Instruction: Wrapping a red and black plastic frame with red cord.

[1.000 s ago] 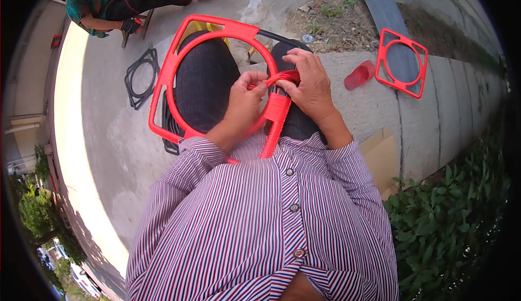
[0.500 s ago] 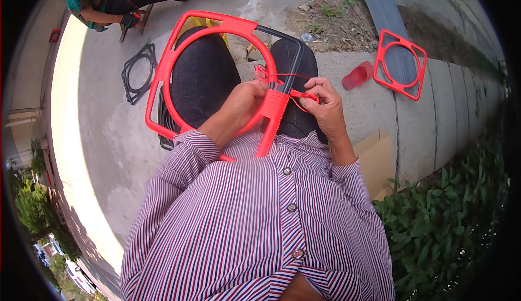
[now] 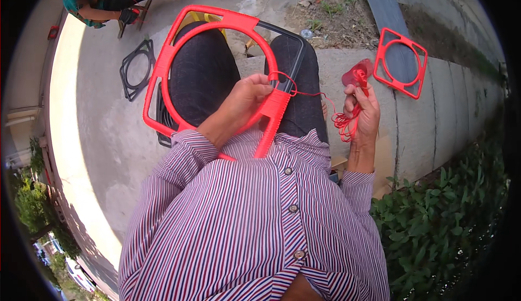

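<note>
Bright red frame (image 3: 163,78), red cord (image 3: 343,121), purple-striped shirt (image 3: 244,219) below it, black frame (image 3: 135,68) left, another red frame (image 3: 401,62) right.

right hand (image 3: 362,106) drawn away rightward, red thread (image 3: 317,94) pulled taut

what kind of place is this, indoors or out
Outdoors, likely a paved yard or roadside: sunlit concrete pavement, green plants, a dirt patch. Red frames lie on the ground.

Smooth red plastic frame (image 3: 209,32), thin red thread (image 3: 343,121), striped cloth shirt (image 3: 244,219), rough concrete ground (image 3: 103,138).
</note>
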Motion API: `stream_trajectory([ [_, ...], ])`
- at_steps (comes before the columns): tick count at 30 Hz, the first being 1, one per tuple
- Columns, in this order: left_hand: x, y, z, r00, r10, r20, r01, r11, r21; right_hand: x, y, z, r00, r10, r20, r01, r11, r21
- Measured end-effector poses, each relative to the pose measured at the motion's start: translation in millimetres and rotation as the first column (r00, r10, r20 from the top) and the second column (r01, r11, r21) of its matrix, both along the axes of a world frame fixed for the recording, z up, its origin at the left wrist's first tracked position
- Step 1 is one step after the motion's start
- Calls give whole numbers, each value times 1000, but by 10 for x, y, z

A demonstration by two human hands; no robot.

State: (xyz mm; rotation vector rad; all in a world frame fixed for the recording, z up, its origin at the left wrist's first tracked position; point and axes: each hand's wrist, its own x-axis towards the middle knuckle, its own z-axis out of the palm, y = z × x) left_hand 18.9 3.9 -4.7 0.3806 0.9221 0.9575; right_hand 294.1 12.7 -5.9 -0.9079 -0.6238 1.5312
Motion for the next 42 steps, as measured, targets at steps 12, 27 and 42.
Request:
stream_trajectory([
  [12,22,-16,-19,993,-33,-117,25,997,-68,-343,-101,147,937,341,80,-342,940,-2],
  [27,-14,58,-110,1000,11,-18,-13,986,-164,686,-264,241,987,-157,-12,158,987,29],
  [42,101,29,106,998,-24,54,31,991,-134,-834,123,-62,689,457,562,-550,835,-4],
])
